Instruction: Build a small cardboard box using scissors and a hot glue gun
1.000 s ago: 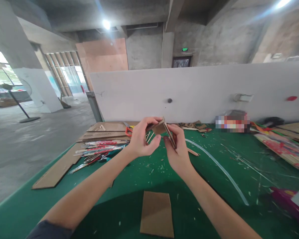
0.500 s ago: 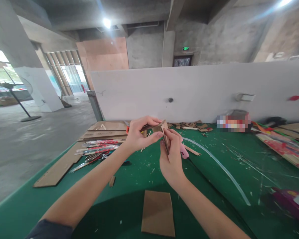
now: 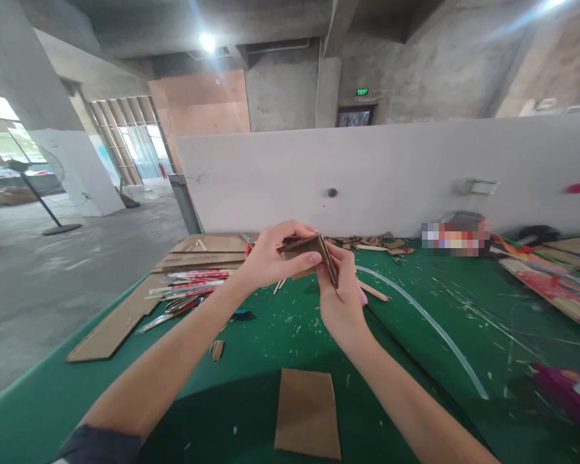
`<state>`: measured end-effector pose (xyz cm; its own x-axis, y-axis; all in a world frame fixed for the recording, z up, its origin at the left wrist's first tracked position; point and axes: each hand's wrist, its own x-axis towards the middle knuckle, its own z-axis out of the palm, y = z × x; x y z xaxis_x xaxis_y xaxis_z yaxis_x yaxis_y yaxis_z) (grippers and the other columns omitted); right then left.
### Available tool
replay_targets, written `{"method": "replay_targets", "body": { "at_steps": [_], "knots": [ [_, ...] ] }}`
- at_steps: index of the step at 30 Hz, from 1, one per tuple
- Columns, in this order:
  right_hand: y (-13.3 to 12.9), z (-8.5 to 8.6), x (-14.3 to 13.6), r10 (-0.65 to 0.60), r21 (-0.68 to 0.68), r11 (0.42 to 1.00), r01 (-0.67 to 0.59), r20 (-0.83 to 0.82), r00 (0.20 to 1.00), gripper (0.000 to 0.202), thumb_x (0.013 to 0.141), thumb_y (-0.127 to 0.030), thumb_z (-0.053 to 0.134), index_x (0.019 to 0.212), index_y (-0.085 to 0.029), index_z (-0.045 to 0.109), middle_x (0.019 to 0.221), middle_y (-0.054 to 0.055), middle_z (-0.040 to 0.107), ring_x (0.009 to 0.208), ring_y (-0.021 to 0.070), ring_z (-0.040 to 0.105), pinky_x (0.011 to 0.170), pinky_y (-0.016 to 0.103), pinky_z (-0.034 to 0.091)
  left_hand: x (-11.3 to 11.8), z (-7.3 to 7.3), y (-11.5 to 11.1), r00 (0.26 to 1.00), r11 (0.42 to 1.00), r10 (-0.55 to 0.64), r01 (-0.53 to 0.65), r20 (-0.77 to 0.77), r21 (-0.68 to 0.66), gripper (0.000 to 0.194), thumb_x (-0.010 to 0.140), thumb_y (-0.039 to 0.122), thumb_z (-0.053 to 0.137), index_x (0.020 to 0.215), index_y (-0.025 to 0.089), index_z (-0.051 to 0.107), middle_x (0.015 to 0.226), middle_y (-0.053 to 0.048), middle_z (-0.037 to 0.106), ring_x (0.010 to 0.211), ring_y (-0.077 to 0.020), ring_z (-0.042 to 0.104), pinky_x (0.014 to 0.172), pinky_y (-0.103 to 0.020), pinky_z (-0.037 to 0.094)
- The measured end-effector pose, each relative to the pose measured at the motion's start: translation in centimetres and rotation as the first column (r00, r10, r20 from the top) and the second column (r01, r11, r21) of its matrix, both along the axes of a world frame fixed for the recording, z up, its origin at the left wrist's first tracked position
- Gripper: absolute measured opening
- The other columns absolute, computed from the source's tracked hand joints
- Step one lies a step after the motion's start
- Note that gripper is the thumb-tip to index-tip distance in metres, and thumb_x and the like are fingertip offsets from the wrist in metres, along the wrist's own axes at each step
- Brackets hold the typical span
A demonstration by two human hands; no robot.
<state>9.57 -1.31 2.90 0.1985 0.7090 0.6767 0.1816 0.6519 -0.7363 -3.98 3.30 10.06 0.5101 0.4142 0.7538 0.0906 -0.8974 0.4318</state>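
Above the green worktop (image 3: 270, 341), beyond 1 flat cardboard square (image 3: 308, 414), 2 hands, left (image 3: 283, 254) and right (image 3: 341, 277), pinch an angled cardboard piece (image 3: 307, 248), whose corner could split if their grips pulled unevenly.

Concrete walls (image 3: 439, 71); windows (image 3: 0, 135) (bright)
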Motion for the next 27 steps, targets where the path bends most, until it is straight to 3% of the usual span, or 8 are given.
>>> {"method": "replay_targets", "body": {
  "at_steps": [5, 10, 15, 22, 27],
  "knots": [
    [-0.1, 0.8, 0.1, -0.021, -0.082, 0.996, 0.018, -0.040, 0.999, 0.025, 0.091, -0.034, 0.046, 0.115, -0.025, 0.045, 0.118, 0.008, 0.053, 0.111, 0.0204, 0.052, 0.095, 0.042, 0.044, -0.4, -0.1, 0.8, 0.994, 0.979, -0.095, 0.084, -0.051, -0.186, 0.035, 0.080, 0.041, 0.062, 0.107, 0.019, 0.062, 0.105, -0.009, 0.067, 0.094, -0.0187, 0.063, 0.082, -0.032, 0.051],
    [0.3, 1.2, 0.9, -0.019, -0.127, 0.992, 0.008, -0.084, 0.996, 0.023, 0.088, -0.035, 0.049, 0.107, -0.023, 0.049, 0.110, 0.008, 0.057, 0.105, 0.0217, 0.054, 0.092, 0.043, 0.044, -0.2, -1.0, 1.9, 0.992, 0.959, -0.125, 0.118, -0.011, -0.256, 0.033, 0.082, 0.038, 0.060, 0.109, 0.020, 0.064, 0.108, -0.008, 0.067, 0.097, -0.0209, 0.063, 0.084, -0.035, 0.051],
    [1.3, 1.2, 1.8, -0.035, -0.166, 0.986, 0.024, -0.062, 0.998, 0.022, 0.085, -0.035, 0.052, 0.103, -0.023, 0.054, 0.108, 0.007, 0.060, 0.103, 0.0226, 0.055, 0.092, 0.043, 0.043, -0.1, -1.5, 2.8, 0.995, 0.981, -0.079, 0.067, -0.057, -0.180, 0.031, 0.080, 0.025, 0.061, 0.111, 0.022, 0.064, 0.113, -0.007, 0.066, 0.103, -0.0206, 0.061, 0.090, -0.037, 0.049],
    [1.2, 2.8, 2.4, -0.055, -0.113, 0.992, 0.063, 0.073, 0.996, 0.029, 0.085, -0.035, 0.053, 0.110, -0.023, 0.062, 0.110, 0.008, 0.065, 0.098, 0.0251, 0.058, 0.084, 0.041, 0.045, -0.4, -0.7, 2.3, 0.998, 0.995, 0.059, -0.062, -0.038, -0.082, 0.028, 0.080, 0.017, 0.055, 0.105, 0.021, 0.067, 0.106, -0.008, 0.067, 0.096, -0.0185, 0.062, 0.083, -0.035, 0.050],
    [2.4, 2.7, 3.0, -0.128, -0.101, 0.985, 0.143, 0.144, 0.981, 0.030, 0.084, -0.031, 0.052, 0.108, -0.019, 0.066, 0.109, 0.010, 0.067, 0.098, 0.0262, 0.060, 0.088, 0.043, 0.044, 0.5, -1.9, 2.9, 0.992, 0.985, 0.120, -0.123, -0.034, -0.120, 0.031, 0.077, 0.015, 0.055, 0.106, 0.017, 0.067, 0.102, -0.008, 0.068, 0.091, -0.0176, 0.062, 0.082, -0.034, 0.049]
  ]
}}
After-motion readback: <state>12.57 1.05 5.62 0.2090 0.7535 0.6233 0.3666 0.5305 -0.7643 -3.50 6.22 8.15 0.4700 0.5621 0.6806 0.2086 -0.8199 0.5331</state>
